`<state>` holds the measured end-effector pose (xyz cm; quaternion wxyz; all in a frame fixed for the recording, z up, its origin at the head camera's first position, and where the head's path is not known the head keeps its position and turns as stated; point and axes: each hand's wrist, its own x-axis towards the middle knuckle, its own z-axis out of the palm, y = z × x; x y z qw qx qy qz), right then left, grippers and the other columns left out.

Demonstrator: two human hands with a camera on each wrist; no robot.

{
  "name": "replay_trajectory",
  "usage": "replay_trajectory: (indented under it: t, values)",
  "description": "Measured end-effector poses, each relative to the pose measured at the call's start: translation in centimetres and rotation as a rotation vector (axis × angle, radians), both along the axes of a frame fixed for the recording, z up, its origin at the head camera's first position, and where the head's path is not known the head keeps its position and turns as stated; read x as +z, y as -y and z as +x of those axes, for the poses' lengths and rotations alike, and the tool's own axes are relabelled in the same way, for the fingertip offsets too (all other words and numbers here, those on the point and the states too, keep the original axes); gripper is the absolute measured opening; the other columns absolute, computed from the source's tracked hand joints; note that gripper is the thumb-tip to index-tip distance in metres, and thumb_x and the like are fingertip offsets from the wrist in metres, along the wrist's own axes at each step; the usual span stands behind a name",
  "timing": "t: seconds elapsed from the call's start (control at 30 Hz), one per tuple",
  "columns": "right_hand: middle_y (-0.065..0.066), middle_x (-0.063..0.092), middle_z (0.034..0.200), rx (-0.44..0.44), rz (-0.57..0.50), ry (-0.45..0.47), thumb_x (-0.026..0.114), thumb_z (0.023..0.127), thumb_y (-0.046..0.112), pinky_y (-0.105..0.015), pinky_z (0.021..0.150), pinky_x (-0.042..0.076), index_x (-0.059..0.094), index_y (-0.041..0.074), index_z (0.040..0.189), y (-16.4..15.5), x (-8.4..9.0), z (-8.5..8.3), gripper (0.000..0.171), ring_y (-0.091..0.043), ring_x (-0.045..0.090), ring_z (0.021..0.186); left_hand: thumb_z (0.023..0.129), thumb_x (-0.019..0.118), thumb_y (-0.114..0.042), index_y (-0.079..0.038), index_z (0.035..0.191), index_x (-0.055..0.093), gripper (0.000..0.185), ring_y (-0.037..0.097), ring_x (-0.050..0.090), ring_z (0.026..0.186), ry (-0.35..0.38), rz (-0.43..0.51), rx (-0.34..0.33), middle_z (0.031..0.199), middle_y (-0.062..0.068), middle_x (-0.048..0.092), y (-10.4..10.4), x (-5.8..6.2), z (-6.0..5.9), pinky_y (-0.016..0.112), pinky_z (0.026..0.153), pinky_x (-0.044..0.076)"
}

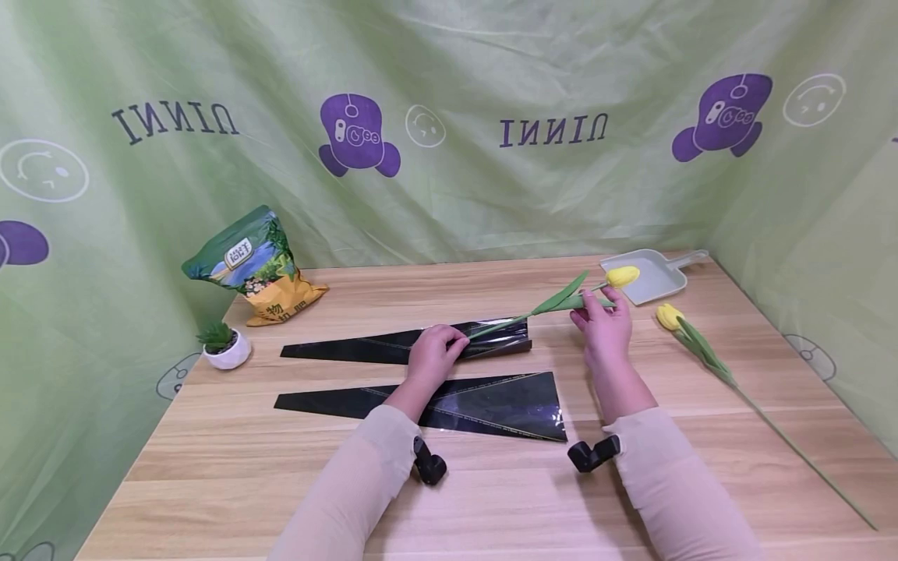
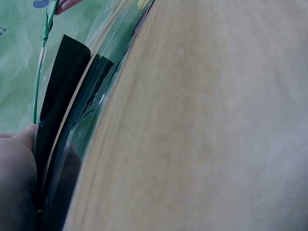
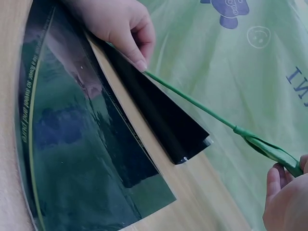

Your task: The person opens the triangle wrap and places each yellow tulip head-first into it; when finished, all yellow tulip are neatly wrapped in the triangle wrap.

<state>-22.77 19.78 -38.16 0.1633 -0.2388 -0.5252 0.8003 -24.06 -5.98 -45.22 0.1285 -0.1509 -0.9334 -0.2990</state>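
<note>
A yellow tulip (image 1: 622,276) with a green stem is held between both hands, its bloom toward the right. My left hand (image 1: 433,354) pinches the stem (image 3: 192,102) low down, over the farther black flower sleeve (image 1: 351,349). That sleeve is narrow at the left, and its wide right end is rolled up at the edges. My right hand (image 1: 606,327) grips the tulip by its leaves (image 3: 270,149), just below the bloom. Nearer to me, a second black flower sleeve (image 1: 505,405) lies flat under the left wrist. The left fingers hide the stem's lower end.
Another yellow tulip (image 1: 669,316) lies at the right, its stem slanting toward the front edge. Behind the right hand is a grey dustpan (image 1: 655,282). A green and yellow bag (image 1: 256,269) and a small potted succulent (image 1: 226,348) stand at the left. Green curtains enclose the table.
</note>
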Motion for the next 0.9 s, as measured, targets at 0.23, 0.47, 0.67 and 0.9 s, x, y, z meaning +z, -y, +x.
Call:
replay_trajectory:
  t: [0.23,0.47,0.67,0.9]
  values:
    - [-0.002,0.047,0.092,-0.026,-0.011,0.027,0.065,0.093,0.007,-0.014,0.067,0.057,0.053,0.015,0.111,-0.3,0.1,-0.2,0.024,-0.003,0.063,0.066,0.093,0.067,-0.03,-0.015,0.093,0.076,0.017,0.022,0.065,0.105,0.01,0.004,0.0,0.103,0.001,0.074,0.0,0.1,0.0,0.036,0.095,0.052]
    - [-0.001,0.05,0.089,-0.038,-0.057,0.019,0.066,0.091,0.003,-0.014,0.065,0.057,0.054,0.015,0.104,-0.6,-0.2,-0.4,0.022,-0.003,0.063,0.065,0.093,0.067,-0.03,-0.016,0.095,0.076,0.016,0.021,0.065,0.105,0.007,0.017,0.0,0.103,0.0,0.074,0.0,0.1,0.1,0.036,0.094,0.053]
    - [0.001,0.052,0.087,-0.019,-0.046,0.024,0.066,0.091,0.003,-0.017,0.07,0.058,0.053,0.016,0.099,-0.5,-0.6,-0.5,0.021,-0.003,0.064,0.065,0.092,0.068,-0.03,-0.016,0.098,0.077,0.017,0.022,0.066,0.106,0.005,0.036,0.005,0.105,0.001,0.074,0.0,0.2,0.2,0.037,0.094,0.052]
    - [0.001,0.052,0.089,0.01,-0.038,0.048,0.065,0.091,0.003,-0.015,0.069,0.057,0.053,0.017,0.101,0.4,-1.4,-0.7,0.021,-0.004,0.064,0.07,0.093,0.068,-0.031,-0.018,0.102,0.077,0.019,0.021,0.065,0.108,0.0,0.062,0.007,0.106,0.0,0.073,0.0,0.3,0.1,0.037,0.097,0.052]
